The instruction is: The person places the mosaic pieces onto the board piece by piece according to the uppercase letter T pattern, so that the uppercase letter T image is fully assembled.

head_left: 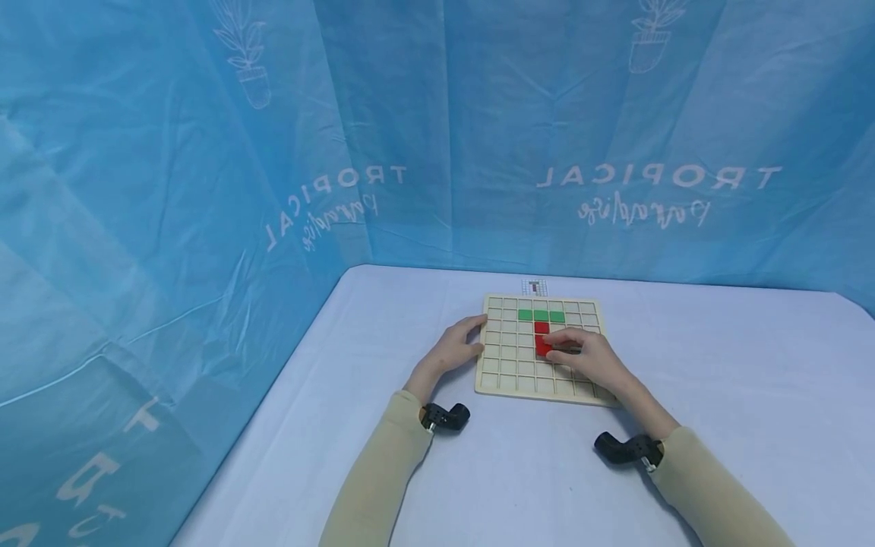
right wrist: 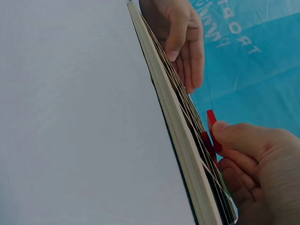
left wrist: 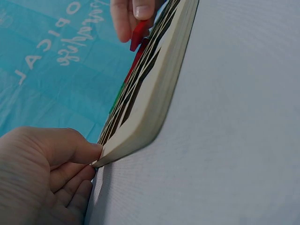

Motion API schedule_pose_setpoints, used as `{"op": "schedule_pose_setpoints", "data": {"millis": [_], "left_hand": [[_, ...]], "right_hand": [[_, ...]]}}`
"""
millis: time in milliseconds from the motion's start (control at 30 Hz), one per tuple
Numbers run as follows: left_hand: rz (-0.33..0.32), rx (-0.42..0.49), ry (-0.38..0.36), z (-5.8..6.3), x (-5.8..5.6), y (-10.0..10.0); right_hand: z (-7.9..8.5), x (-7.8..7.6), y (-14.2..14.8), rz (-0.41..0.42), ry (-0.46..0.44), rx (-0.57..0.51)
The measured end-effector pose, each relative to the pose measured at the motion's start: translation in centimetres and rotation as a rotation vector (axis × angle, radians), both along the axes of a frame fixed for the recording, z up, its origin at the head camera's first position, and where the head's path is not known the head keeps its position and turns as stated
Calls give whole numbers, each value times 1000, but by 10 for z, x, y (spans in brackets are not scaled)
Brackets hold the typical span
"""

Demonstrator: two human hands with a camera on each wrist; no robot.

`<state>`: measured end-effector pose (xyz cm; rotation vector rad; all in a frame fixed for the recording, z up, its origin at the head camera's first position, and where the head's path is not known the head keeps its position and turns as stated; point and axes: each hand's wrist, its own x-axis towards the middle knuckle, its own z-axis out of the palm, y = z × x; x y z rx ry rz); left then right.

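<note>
A square wooden grid board (head_left: 508, 365) lies on the table. Three green tiles (head_left: 541, 315) sit in a row near its far side, with red tiles (head_left: 541, 328) running toward the near side from the middle one. Between thumb and fingers, my right hand (head_left: 591, 357) pinches a red tile (right wrist: 213, 130), held tilted close over the board in the right wrist view. My left hand (head_left: 451, 348) rests at the board's left edge, its thumb (left wrist: 86, 152) touching the rim and its fingers loosely extended. The right hand partly hides the red column in the head view.
Just beyond the board's far edge lies a small printed grid card (head_left: 535, 287) with a coloured pattern. A white cloth (head_left: 526, 471) covers the table. Blue printed curtains (head_left: 492, 220) hang behind and at the left. Each wrist wears a black camera mount (head_left: 444, 416).
</note>
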<state>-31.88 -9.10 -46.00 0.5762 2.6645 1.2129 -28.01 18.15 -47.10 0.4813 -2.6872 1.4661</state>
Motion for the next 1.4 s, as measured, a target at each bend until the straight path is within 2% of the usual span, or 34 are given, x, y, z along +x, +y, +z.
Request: {"op": "schedule_pose_setpoints", "data": {"millis": [333, 767, 1400], "left_hand": [[-8, 18, 7, -1, -1, 0], [2, 19, -5, -4, -2, 0], [-14, 9, 6, -1, -1, -1]], "right_hand": [[0, 1, 0, 32, 18, 23], [-4, 1, 0, 49, 133, 105], [-5, 1, -2, 49, 183, 99]]}}
